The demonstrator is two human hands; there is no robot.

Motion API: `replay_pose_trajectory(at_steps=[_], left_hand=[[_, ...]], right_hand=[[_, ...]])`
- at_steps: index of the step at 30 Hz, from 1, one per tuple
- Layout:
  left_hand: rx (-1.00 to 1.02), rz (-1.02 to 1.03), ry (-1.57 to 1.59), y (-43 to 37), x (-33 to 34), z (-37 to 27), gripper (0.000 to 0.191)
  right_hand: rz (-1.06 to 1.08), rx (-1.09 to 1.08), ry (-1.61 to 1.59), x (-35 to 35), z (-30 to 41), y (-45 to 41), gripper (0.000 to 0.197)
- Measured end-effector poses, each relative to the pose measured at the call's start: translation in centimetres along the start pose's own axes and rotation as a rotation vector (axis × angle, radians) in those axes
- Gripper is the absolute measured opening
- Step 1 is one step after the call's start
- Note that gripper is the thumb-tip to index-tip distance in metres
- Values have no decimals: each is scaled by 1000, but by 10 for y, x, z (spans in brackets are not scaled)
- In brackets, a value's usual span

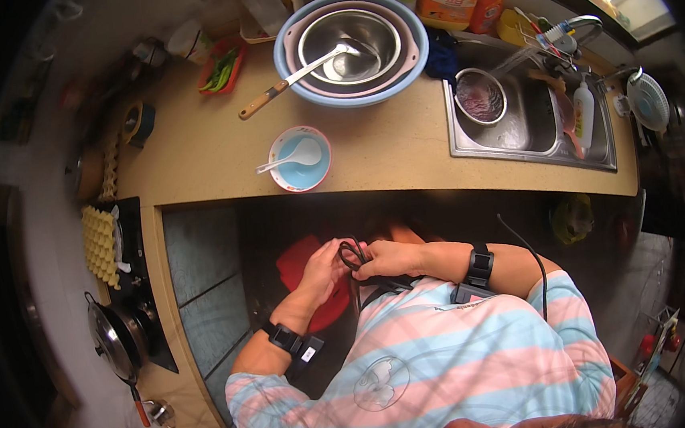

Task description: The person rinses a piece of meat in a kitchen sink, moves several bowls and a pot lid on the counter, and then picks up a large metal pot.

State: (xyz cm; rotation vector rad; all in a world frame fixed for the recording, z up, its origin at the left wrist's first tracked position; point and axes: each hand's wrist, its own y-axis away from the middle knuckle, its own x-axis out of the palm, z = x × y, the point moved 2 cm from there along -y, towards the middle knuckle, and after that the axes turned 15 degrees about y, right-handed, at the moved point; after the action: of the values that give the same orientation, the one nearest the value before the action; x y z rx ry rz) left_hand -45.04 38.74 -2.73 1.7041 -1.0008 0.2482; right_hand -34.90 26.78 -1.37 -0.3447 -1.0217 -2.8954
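A coiled black cable [352, 254] is held between both hands in front of my waist. My left hand [324, 265] is at the coil's left side, palm turned toward it and fingers bent upward. My right hand [389, 258] pinches the coil from the right with thumb and fingers. Dark straps or more cable lie just below, against my striped shirt [451, 362]. Beyond the hands, on the counter, stands a blue-lined bowl [301, 178] with a white spoon [304, 152] in it. A red plastic object [332, 311], partly hidden, lies below my left hand.
The counter edge [389, 191] runs across ahead of me. Nested basins [421, 66] hold a steel bowl and ladle. At right is a sink [514, 131], with water running into a pot [480, 95]. A lidded pan [111, 341] stands by the hob at left.
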Motion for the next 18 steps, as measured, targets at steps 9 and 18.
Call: replay_pose_trajectory(at_steps=[9, 18], left_hand=[[-90, 234, -603, 15, 0, 1, 24], [160, 195, -1706, 45, 32, -41, 25]], right_hand=[[-20, 76, 391, -24, 19, 11, 27], [-215, -73, 976, -31, 35, 10, 35]])
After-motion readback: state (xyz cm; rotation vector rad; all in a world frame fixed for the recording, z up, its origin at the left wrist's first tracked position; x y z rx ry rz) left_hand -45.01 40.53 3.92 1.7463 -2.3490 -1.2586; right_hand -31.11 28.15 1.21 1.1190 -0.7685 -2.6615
